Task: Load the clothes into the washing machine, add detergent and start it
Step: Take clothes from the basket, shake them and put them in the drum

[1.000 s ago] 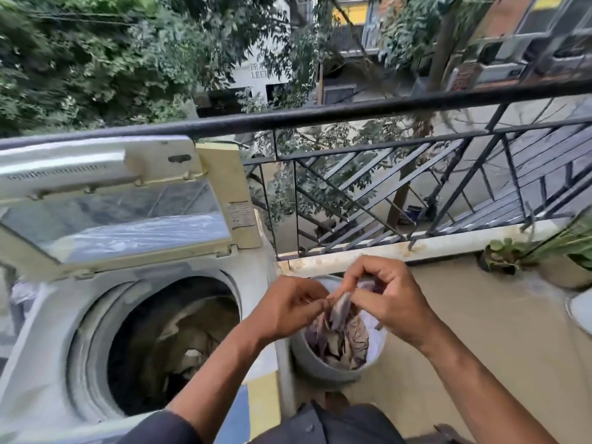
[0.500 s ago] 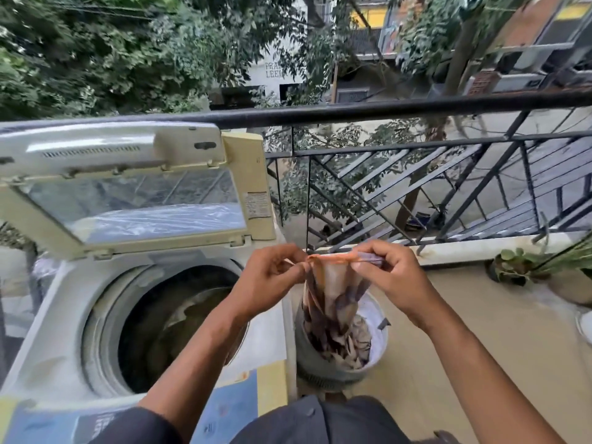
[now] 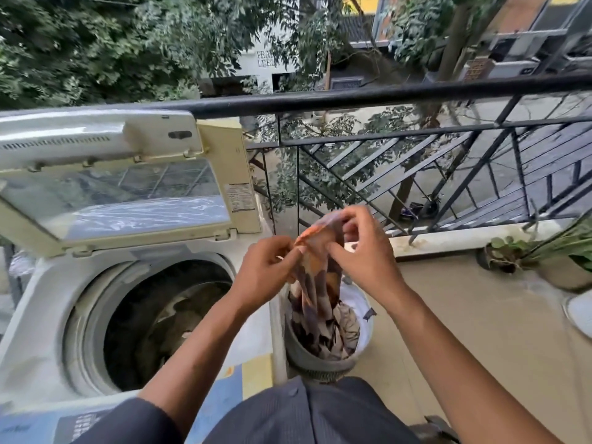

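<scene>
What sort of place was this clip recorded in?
Most likely a home balcony used for laundry: a black metal railing overlooks trees and a street, a top-loading washing machine stands with its lid up, and potted plants sit on the floor.

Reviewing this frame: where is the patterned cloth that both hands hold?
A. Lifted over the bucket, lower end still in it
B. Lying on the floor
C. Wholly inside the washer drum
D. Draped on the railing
A: both the left hand and right hand pinch the cloth at its top, and its lower end hangs into the bucket beside the washer.
</scene>
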